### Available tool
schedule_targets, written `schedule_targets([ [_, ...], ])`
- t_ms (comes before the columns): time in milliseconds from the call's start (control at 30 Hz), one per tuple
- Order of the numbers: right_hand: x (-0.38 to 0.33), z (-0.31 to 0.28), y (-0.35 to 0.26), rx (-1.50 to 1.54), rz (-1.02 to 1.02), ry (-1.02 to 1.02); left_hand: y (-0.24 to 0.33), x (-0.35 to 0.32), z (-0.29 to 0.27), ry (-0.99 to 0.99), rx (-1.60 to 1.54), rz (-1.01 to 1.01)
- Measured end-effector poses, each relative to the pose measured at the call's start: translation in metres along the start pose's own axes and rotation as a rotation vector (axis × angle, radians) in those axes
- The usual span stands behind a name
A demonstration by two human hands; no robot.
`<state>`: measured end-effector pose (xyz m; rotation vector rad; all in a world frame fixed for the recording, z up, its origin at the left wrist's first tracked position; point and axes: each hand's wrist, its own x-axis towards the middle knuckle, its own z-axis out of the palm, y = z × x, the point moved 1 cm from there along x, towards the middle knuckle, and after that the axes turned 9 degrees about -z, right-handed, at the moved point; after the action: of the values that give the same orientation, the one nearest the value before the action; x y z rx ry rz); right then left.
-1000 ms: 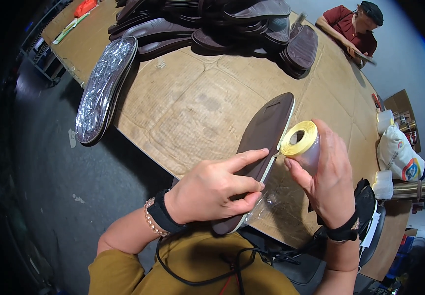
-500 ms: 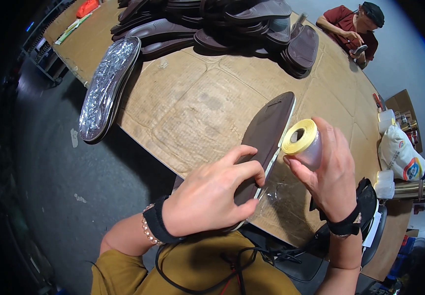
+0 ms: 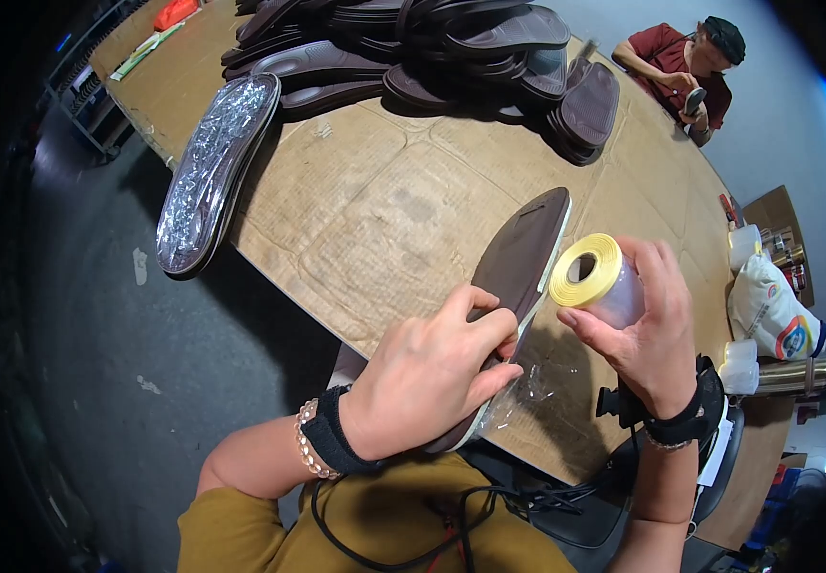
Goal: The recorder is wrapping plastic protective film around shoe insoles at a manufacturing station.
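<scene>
My left hand (image 3: 432, 377) grips the near end of a long dark brown shoe sole (image 3: 526, 250) with a pale edge, its far end resting on the cardboard-covered table (image 3: 375, 220). My right hand (image 3: 647, 329) holds a roll of clear wrap on a yellow core (image 3: 590, 272) just right of the sole. Clear film (image 3: 518, 396) trails from the sole's near end, below my left hand.
A sole wrapped in shiny film (image 3: 212, 172) lies at the table's left edge. A pile of dark soles (image 3: 432, 43) fills the far side. Another person (image 3: 685, 67) sits at the far right. A white bag (image 3: 771, 310), cups and a metal flask (image 3: 790, 375) stand right.
My left hand has slid a little nearer along the sole and closed tighter over its end. The roll in my right hand has stayed almost in place.
</scene>
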<state>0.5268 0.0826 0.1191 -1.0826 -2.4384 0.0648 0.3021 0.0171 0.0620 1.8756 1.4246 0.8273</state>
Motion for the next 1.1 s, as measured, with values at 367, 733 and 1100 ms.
schedule_targets([
  [367, 0.004, 0.019, -0.002, -0.253, 0.056, 0.224, 0.001, -0.001, 0.002, 0.006, 0.009, -0.025],
  [733, 0.002, 0.026, 0.0, -0.328, 0.054, 0.222, 0.001, -0.001, 0.002, -0.015, -0.01, -0.038],
  [1100, 0.002, 0.029, -0.002, -0.349, 0.065, 0.241, 0.0, -0.002, 0.002, -0.015, -0.012, -0.038],
])
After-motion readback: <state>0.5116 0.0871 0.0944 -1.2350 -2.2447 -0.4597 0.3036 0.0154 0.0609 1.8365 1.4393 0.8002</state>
